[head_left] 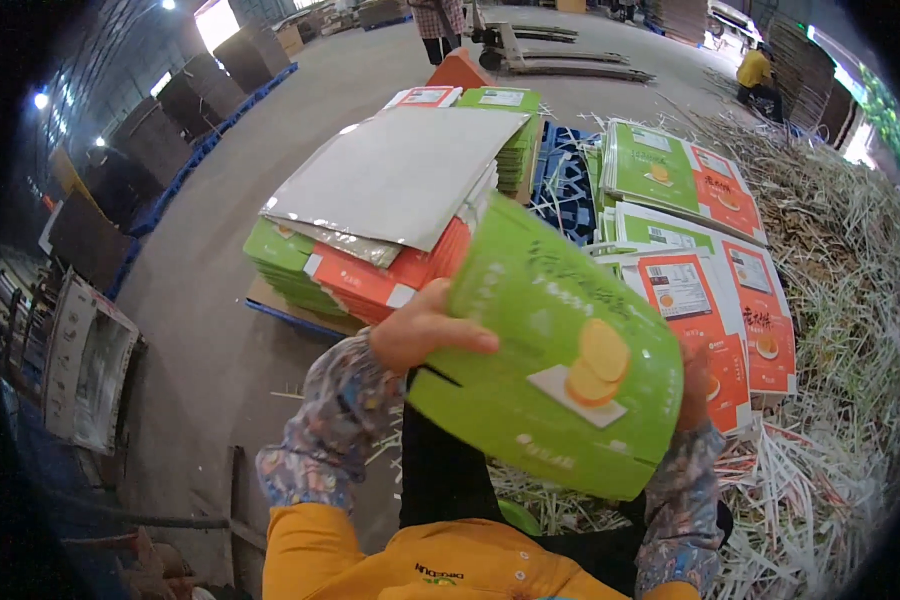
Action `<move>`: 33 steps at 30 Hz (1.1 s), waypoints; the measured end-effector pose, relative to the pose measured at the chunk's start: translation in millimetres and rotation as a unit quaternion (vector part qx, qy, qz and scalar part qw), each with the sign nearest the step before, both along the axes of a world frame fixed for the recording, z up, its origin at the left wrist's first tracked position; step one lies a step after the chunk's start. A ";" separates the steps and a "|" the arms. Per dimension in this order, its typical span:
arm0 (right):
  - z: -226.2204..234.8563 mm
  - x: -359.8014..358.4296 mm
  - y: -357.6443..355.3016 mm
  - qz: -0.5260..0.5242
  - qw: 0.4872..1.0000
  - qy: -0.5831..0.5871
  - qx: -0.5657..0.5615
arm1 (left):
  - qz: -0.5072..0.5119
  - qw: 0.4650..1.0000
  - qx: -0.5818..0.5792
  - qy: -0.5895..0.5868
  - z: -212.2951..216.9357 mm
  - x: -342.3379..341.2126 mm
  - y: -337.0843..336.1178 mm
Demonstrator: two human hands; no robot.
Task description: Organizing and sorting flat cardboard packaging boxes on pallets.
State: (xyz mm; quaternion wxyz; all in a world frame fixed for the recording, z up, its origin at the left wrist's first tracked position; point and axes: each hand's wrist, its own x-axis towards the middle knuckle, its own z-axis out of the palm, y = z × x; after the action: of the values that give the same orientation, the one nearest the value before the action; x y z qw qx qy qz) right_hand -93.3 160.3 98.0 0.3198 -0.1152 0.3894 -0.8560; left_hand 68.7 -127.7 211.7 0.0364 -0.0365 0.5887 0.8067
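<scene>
The green card sheet bows mid-view, a white-topped stack at its eleven o'clock, printed red-and-green sheets at two. The left hand grips the card sheet's nine-o'clock edge, thumb on top; the right hand is at three — hold hidden, I cannot tell. Probably light, springy, slick, easily creased — take opposite edges.

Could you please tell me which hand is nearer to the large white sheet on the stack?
Left. The left hand holds the green cardboard on the near side of the white sheet; the right hand is farther off, at the cardboard's right edge.
</scene>
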 end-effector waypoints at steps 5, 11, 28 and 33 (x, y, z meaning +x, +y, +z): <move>69.8 26.4 44.7 -0.148 0.975 0.136 0.091 | -0.110 0.979 -0.105 0.135 -16.0 -25.3 23.9; 66.7 54.2 69.0 -0.327 0.904 0.200 0.188 | -0.138 0.990 0.029 0.018 -102.3 -65.1 56.7; -100.4 49.5 131.9 -0.130 0.937 0.063 0.319 | -0.109 0.972 0.103 -0.179 -276.4 -45.8 110.6; -86.8 32.7 122.3 -0.209 0.823 0.208 0.486 | -0.123 0.969 0.133 -0.167 -265.6 -46.0 103.6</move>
State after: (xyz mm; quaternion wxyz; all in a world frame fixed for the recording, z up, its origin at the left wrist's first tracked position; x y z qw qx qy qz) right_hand -60.6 282.6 11.2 0.0594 -0.0357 0.8270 -0.5579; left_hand 22.7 -24.0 -53.9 0.2376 -0.0933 0.4618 0.8495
